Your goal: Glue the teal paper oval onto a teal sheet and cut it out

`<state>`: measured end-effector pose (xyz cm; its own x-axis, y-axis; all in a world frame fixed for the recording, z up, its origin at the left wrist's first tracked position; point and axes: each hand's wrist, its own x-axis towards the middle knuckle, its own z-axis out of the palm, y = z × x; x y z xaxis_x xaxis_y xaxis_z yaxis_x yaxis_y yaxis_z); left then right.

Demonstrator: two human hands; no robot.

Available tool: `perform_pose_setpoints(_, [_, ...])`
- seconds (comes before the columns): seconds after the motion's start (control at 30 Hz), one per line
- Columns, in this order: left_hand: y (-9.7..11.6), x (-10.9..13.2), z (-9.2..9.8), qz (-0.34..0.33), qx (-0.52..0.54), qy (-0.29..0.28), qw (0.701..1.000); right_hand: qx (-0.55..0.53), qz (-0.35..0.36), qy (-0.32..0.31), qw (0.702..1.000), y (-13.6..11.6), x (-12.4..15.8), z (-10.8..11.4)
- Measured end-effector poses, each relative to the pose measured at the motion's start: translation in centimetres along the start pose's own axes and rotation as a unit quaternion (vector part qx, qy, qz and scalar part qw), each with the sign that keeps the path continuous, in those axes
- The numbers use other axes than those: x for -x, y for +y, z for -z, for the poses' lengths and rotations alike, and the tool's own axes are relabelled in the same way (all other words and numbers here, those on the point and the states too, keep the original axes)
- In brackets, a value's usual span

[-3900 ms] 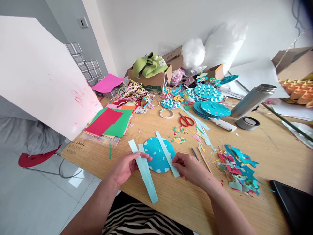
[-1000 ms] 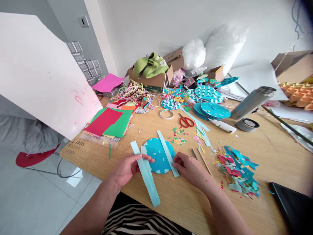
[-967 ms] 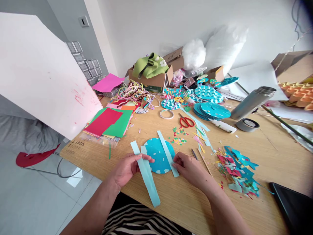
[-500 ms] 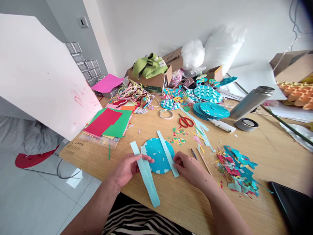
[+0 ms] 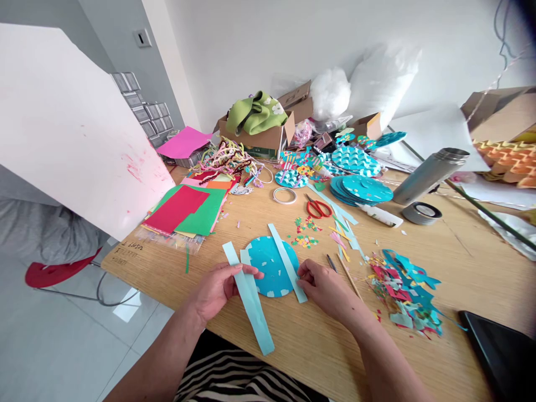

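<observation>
A round blue paper disc with pale torn spots lies flat on the wooden table in front of me. My left hand pinches light blue paper strips between thumb and fingers at the disc's left edge, with its fingertips over the disc. Another light blue paper strip lies slanted across the disc's right side. The fingers of my right hand are closed on the edge of this strip near its lower end.
Red scissors, a roll of tape and paper confetti lie beyond the disc. Coloured paper sheets are at left. Paper scraps, a glue bottle, stacked blue discs and a steel flask stand or lie at right.
</observation>
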<state>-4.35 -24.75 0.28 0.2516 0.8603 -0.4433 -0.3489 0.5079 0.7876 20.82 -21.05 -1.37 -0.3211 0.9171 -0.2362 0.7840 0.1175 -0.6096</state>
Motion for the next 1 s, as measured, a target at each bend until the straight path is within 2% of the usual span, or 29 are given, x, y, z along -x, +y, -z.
perform_pose_setpoints(0.47, [0.1, 0.1, -0.1, -0.001, 0.002, -0.001, 1.000, 0.013, 0.000, 0.002, 1.000, 0.0, 0.0, -0.1])
perform_pose_setpoints(0.6, [0.1, 0.1, -0.1, -0.002, 0.000, -0.001, 1.000, 0.001, -0.001, 0.041, 0.999, -0.3, 0.2, 0.4])
perform_pose_setpoints(0.7, [0.1, 0.0, -0.1, 0.000, 0.003, -0.005, 1.000, -0.070, 0.009, 0.064, 0.995, -1.2, 0.7, 1.0])
perform_pose_setpoints(0.8, [0.3, 0.0, -0.1, -0.002, 0.013, -0.009, 1.000, -0.175, 0.061, -0.033, 0.982, -2.4, 1.4, 0.9])
perform_pose_setpoints(0.9, [0.4, -0.1, -0.3, -0.015, 0.026, -0.014, 0.999, -0.210, 0.082, -0.136, 0.965, -3.5, 2.0, -0.1])
perform_pose_setpoints(1.0, [0.5, -0.1, -0.5, -0.017, 0.033, -0.024, 0.999, -0.227, 0.077, -0.182, 0.954, -4.3, 2.4, -1.2])
